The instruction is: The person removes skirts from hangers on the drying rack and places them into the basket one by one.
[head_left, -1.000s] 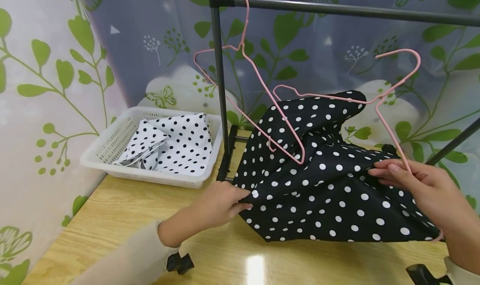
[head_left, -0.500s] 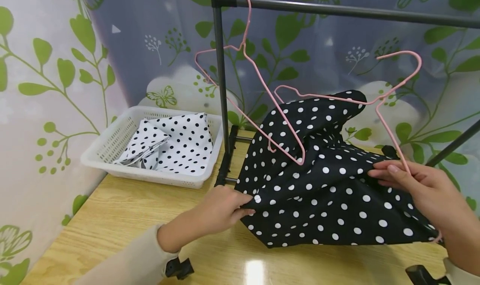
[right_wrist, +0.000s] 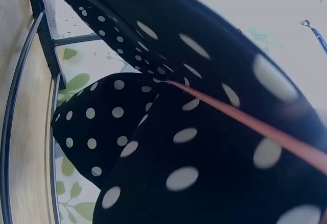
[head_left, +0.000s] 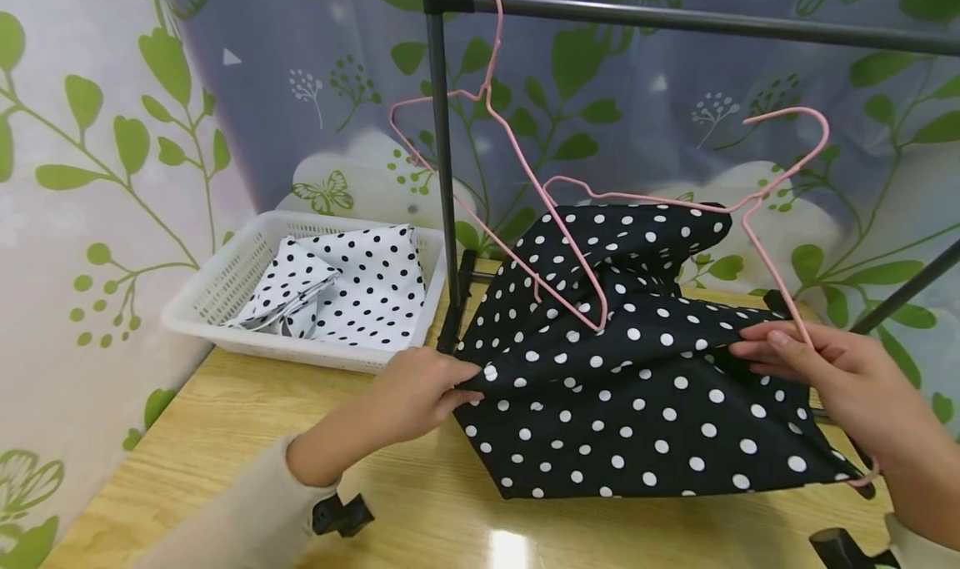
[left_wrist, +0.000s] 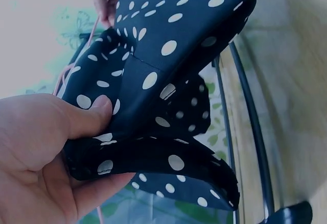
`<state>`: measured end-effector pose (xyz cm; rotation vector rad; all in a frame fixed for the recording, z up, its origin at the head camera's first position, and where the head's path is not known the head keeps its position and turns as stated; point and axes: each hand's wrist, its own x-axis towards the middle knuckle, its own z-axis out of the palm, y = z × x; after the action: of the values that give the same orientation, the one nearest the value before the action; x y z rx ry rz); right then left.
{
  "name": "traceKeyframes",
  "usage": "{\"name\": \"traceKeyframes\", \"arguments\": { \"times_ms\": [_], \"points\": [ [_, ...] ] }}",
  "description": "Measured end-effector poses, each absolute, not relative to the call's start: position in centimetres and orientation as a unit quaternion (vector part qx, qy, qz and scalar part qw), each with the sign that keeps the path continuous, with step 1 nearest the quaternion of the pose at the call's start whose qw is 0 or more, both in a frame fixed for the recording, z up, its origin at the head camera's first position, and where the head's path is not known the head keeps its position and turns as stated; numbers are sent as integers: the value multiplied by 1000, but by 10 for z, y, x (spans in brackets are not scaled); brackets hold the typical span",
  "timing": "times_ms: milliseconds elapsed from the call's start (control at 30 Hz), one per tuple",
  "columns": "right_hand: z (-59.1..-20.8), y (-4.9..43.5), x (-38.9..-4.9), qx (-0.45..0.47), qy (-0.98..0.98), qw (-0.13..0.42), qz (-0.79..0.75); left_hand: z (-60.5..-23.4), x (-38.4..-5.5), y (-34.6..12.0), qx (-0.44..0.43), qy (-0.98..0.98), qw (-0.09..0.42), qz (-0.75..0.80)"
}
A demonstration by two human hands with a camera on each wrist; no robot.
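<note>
A black garment with white polka dots (head_left: 660, 402) spreads in front of the rack, over the wooden table. My left hand (head_left: 423, 394) pinches its left edge between thumb and fingers. In the left wrist view the thumb of that left hand (left_wrist: 41, 137) presses on a fold, and the cloth gapes open beyond it. A pink wire hanger (head_left: 759, 196) has its far arm at the garment's upper edge, its hook free in the air. My right hand (head_left: 855, 377) grips the near side of this hanger, fingertips at the cloth. In the right wrist view, the hanger wire (right_wrist: 245, 122) runs into the garment.
A dark metal rack (head_left: 675, 17) stands behind, with a second pink hanger (head_left: 498, 40) on its bar, overlapping the garment. To the left is a white basket (head_left: 322, 352) holding a white cloth with black dots (head_left: 375, 277). The wooden table (head_left: 247, 419) extends in front.
My left hand has drawn the garment's edge to the left and slightly up. The held hanger has shifted a little left and down, along with my right hand.
</note>
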<state>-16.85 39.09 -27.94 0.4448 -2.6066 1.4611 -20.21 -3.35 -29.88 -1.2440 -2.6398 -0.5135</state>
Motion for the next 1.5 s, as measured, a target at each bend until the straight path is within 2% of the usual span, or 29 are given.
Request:
{"name": "traceKeyframes", "arguments": {
  "times_ms": [333,800,1033,1300,1500],
  "points": [
    [-279,395,-165,182,-860,75,471,-283,-215,-49,-393,-899,119,-153],
    [-281,401,-159,159,-872,84,455,-287,-232,-58,-325,-910,184,-181],
    [-281,404,-155,137,-875,78,458,-290,-233,-58,-322,-906,167,-218],
    [-283,408,-153,134,-866,82,476,-290,-233,-59,-355,-898,108,-237],
    [-284,410,-153,119,-868,102,472,-295,-231,-57,-340,-893,121,-271]
  ]
}}
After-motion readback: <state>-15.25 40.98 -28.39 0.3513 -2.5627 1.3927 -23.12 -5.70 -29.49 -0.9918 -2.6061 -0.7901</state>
